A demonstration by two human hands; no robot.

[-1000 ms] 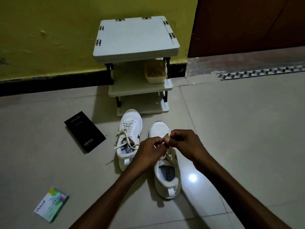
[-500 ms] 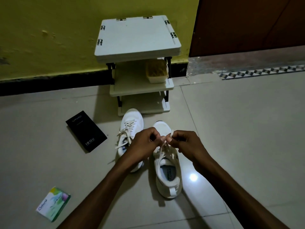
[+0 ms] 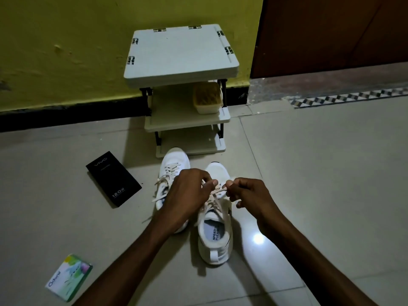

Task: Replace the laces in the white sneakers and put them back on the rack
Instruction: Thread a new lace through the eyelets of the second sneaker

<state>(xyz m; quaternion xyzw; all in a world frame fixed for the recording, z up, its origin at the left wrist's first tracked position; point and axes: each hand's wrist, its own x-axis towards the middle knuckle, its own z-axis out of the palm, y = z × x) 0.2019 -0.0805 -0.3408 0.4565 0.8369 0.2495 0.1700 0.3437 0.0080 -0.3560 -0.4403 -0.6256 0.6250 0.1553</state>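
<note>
Pinching lace (image 3: 217, 188) over right sneaker (image 3: 215, 226), left hand (image 3: 187, 195), right hand (image 3: 249, 195)

A single head-worn wide-angle camera looks forward and steeply down, close over the floor (image 3: 309, 173), taking in the rack (image 3: 181, 51) against the wall (image 3: 66, 40).

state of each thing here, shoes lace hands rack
right-side white sneaker: untied, on floor
left-side white sneaker: laced, ends loose
cream flat lace: pinched between both hands
left hand: pinching lace
right hand: pinching lace
white plastic three-shelf rack: holds no sneakers
black cardboard box: closed, flat
</note>
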